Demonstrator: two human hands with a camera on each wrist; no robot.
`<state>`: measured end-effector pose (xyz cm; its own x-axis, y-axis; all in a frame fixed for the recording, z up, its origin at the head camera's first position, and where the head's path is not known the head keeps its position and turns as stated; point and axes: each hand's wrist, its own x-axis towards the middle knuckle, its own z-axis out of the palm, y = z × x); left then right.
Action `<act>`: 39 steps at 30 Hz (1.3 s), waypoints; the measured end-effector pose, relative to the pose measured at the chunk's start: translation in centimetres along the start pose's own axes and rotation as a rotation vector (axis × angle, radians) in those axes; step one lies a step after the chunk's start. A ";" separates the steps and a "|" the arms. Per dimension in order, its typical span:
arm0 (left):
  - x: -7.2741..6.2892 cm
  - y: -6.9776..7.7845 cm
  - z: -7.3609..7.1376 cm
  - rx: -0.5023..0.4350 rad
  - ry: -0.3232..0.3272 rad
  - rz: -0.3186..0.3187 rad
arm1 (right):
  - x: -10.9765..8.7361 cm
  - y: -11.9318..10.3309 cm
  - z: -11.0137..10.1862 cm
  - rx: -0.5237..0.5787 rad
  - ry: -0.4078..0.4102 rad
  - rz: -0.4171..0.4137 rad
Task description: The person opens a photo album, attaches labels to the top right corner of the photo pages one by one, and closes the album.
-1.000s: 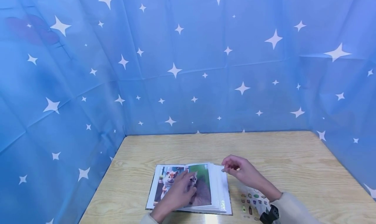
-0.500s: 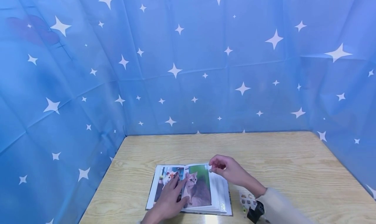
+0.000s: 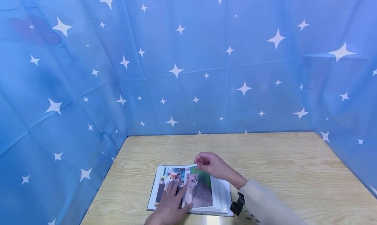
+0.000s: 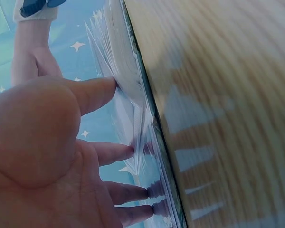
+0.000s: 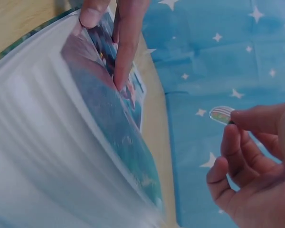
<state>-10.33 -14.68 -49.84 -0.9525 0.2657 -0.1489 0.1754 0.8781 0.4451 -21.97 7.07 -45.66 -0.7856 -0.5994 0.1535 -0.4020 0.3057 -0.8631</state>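
Observation:
An open photo album (image 3: 222, 194) lies on the table, with a hamster picture (image 3: 173, 177) on its left page and a cat picture (image 3: 201, 195) on its right. My left hand (image 3: 170, 203) rests spread over the album, fingertips on the hamster page and thumb at the foot of the cat page. In the left wrist view its fingers (image 4: 111, 154) reach straight onto the clear sleeves. My right hand (image 3: 213, 166) is over the top of the cat page. Between thumb and index finger it pinches a small round-ended sticker (image 5: 220, 114), striped and green-yellow.
A sticker sheet (image 3: 249, 215) lies right of the album, mostly hidden under the right sleeve (image 3: 262, 200). A black device (image 3: 238, 204) sits on the right wrist. Behind the wooden table (image 3: 265, 156) hangs a blue curtain (image 3: 206, 97) with white stars.
My right hand has moved left from beside the album to over the cat page, still pinching the sticker. My left hand has slid back toward the lower left, uncovering the cat picture.

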 end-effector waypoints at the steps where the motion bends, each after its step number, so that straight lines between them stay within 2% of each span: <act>1: 0.0 0.0 0.0 0.001 -0.003 -0.005 | 0.3 0.0 0.2 0.001 -0.002 -0.003; 6: 0.1 -0.1 0.1 0.003 -0.013 -0.014 | 1.4 -0.1 1.0 -0.017 -0.019 0.020; 13: 0.3 -0.1 0.2 0.030 -0.026 -0.022 | 3.0 0.1 2.1 -0.017 -0.050 0.110; 22: 0.3 0.0 0.0 0.061 -0.019 -0.002 | 5.0 1.2 4.1 0.025 -0.061 0.187; 29: 0.2 0.0 0.0 0.124 0.007 0.024 | 6.0 1.8 5.1 0.087 -0.063 0.222; 33: 0.4 0.1 0.0 0.115 -0.018 0.008 | 6.4 2.3 5.6 0.114 -0.053 0.265; 39: 0.4 0.0 -0.2 0.102 -0.044 -0.012 | 6.6 3.1 6.4 0.100 -0.037 0.341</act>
<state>-10.74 -14.62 -49.75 -0.9432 0.2700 -0.1934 0.1904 0.9168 0.3511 -25.44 -0.66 -50.38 -0.8486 -0.5019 -0.1675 -0.0698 0.4199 -0.9049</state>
